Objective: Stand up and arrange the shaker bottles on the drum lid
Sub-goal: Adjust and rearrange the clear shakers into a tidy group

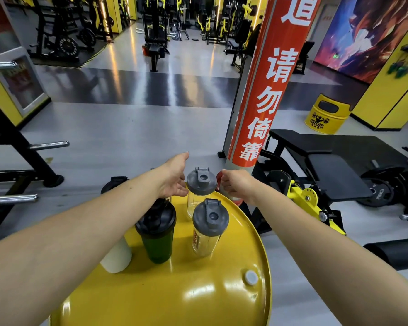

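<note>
Several shaker bottles stand upright on the yellow drum lid (179, 285). Nearest is a clear bottle with a grey lid (210, 228), a dark green bottle with a black lid (156, 234) to its left, and a white bottle (118, 257) partly hidden under my left forearm. At the lid's far edge stands another clear bottle with a grey lid (201, 188). My left hand (174, 176) is open beside it, fingers at its left side. My right hand (236, 185) is closed on a red-topped bottle (233, 196) at the far right rim, mostly hidden by the hand.
A white plug (251, 277) sits in the lid near its right edge. A red and grey pillar (264, 95) rises just beyond the drum. A black bench (327, 158) with a yellow frame stands to the right, weight racks to the left, a yellow drum seat (325, 116) far right.
</note>
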Demonstrator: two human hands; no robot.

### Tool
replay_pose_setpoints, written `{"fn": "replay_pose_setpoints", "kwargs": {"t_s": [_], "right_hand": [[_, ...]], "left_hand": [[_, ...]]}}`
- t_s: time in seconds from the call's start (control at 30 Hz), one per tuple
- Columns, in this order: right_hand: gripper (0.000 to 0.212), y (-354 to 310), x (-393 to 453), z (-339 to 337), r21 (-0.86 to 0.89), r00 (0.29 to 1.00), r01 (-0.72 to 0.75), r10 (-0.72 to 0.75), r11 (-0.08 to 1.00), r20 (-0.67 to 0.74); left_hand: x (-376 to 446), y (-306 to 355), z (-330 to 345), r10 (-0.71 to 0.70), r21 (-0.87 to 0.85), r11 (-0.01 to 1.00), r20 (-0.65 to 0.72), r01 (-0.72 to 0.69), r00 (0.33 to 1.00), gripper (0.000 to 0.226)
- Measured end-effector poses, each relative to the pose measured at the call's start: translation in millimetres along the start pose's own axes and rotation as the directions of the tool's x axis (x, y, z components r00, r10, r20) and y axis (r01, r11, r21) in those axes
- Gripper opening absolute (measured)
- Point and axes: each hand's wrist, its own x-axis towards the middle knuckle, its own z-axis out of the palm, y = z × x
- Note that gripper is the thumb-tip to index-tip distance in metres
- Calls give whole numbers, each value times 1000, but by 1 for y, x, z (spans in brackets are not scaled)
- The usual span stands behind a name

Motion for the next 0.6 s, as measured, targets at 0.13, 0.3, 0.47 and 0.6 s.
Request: {"fn": "replay_pose_setpoints", "kwargs": {"t_s": [0.13,0.3,0.47,0.6], "right_hand": [[35,9,-18,-5,-52,999,-49,50,997,21],[53,20,-41,-8,-215,984,-144,163,966,76],[61,32,-48,-1,-214,972,-187,212,959,101],[60,36,-48,1,-161,971,-188,207,969,115]], "left_hand": [[-16,-7,11,-26,87,996,61,21,998,93],[-23,-19,17,-100,179,981,115,79,988,104],[-28,-27,24,-158,325,939,118,112,980,110],[-28,-28,23,-160,361,926,113,109,981,111]]}}
